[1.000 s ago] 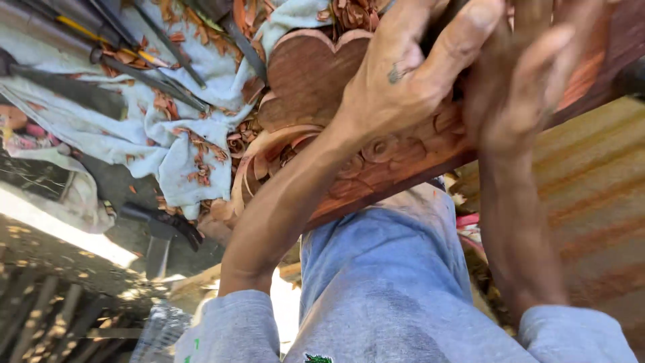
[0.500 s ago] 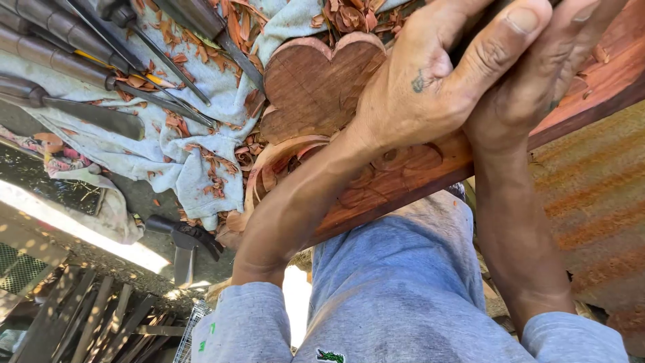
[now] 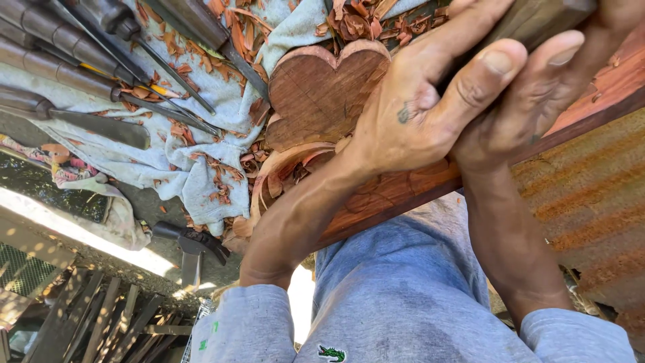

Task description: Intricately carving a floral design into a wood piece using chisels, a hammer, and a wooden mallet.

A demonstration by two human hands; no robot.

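A long reddish carved board (image 3: 376,202) slants across the person's lap, its long axis running from lower left up to the far right, its heart-shaped end (image 3: 322,91) pointing far-left toward a pale cloth (image 3: 168,144) strewn with chisels (image 3: 74,74) and red shavings (image 3: 215,178). The left hand (image 3: 423,121) and right hand (image 3: 537,101) meet above the board, fingers curled round what looks like a dark tool handle (image 3: 537,20), mostly hidden. A hammer (image 3: 191,245) lies below the cloth.
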